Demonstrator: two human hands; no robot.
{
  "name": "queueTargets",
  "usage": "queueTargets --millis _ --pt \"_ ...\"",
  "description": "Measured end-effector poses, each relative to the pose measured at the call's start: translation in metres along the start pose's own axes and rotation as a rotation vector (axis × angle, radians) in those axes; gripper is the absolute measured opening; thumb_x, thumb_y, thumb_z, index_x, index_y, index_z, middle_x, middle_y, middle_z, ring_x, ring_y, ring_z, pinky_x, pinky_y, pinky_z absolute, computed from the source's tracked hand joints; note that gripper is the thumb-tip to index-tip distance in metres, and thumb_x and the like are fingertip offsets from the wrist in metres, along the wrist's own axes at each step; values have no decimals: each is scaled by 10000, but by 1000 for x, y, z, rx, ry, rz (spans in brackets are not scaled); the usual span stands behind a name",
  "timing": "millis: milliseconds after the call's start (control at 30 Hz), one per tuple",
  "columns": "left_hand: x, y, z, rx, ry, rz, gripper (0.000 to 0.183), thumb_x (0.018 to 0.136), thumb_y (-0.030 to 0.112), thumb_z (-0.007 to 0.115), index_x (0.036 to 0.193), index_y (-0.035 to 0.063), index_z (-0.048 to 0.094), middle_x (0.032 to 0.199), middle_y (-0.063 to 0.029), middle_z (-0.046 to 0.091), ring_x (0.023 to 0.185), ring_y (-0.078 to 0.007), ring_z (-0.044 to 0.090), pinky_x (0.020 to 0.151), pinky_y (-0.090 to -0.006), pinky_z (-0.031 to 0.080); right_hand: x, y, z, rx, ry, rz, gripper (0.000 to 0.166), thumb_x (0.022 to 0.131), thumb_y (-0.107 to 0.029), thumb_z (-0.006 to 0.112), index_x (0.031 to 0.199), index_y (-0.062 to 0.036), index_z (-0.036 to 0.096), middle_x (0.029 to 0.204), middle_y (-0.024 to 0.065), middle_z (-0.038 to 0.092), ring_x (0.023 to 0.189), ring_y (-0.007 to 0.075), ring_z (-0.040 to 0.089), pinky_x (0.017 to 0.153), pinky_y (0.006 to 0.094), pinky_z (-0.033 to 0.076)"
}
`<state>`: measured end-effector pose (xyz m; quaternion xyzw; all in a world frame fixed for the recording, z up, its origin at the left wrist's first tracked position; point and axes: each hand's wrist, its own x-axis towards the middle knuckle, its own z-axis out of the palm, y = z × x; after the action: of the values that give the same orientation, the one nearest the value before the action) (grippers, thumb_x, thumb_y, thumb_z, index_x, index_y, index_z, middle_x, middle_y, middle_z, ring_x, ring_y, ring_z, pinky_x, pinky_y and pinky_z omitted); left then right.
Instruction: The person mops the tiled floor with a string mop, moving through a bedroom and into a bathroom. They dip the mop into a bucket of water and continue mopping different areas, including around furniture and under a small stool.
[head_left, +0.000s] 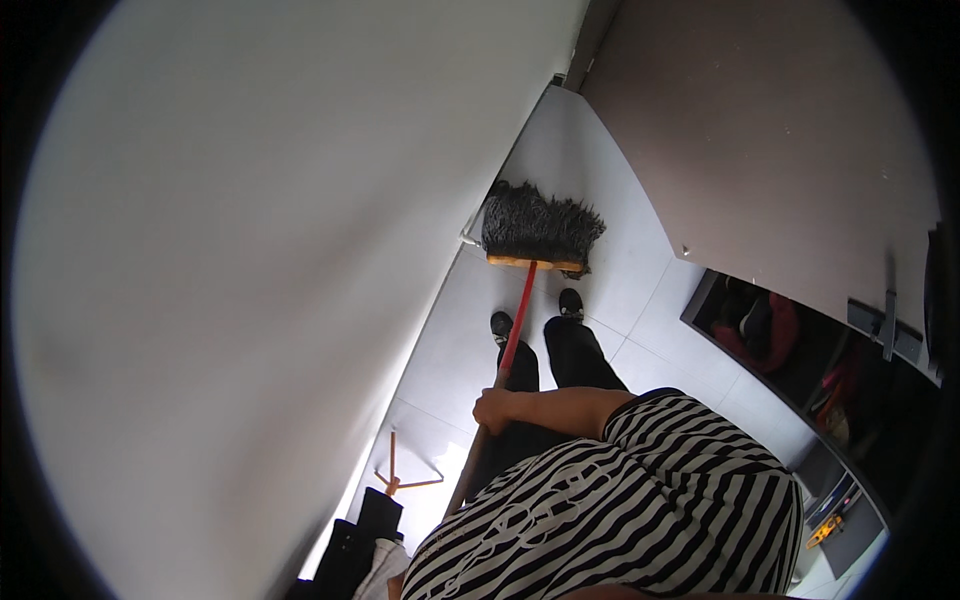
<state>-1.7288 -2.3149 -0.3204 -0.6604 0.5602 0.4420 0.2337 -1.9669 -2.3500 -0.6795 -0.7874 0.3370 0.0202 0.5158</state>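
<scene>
A mop (544, 225) with dark grey strands and a yellow-orange head bar lies on the pale tiled floor beyond my feet. Its handle, red near the head and brownish higher up, slants down toward my body. One of my hands, seemingly my right hand (493, 411), is closed around the handle in front of my dark trousers. The upper end of the handle is hidden beside my striped shirt. My left hand cannot be made out; only a bit of skin shows at the lower edge, by the shirt.
A white wall (262, 225) runs close along the left. At right stands a brown door (750, 135) with a lever handle (889, 326), beside dark shelving holding shoes or bags. A wooden coat stand (393, 484) with hanging clothes is at lower left. A white doorstop-like fitting (469, 238) is near the mop.
</scene>
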Motion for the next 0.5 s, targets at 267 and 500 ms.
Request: queueTargets --millis 267,500 --pt "-12 34 36 5 -6 57 561 746 175 699 1272 118 512 720 -156 637 622 -277 641 538 -338 481 -43 38 6 -86 327 -43 202 539 -308 661 617 -126 625 655 78 616 682 290 605 707 421 433" --pt "66 80 89 221 271 366 496 737 174 664 1220 157 553 553 -111 556 493 -299 576 457 -404 458 -68 132 -19 -183 595 88 129 497 -205 659 538 -126 564 599 89 568 682 301 573 694 434 427"
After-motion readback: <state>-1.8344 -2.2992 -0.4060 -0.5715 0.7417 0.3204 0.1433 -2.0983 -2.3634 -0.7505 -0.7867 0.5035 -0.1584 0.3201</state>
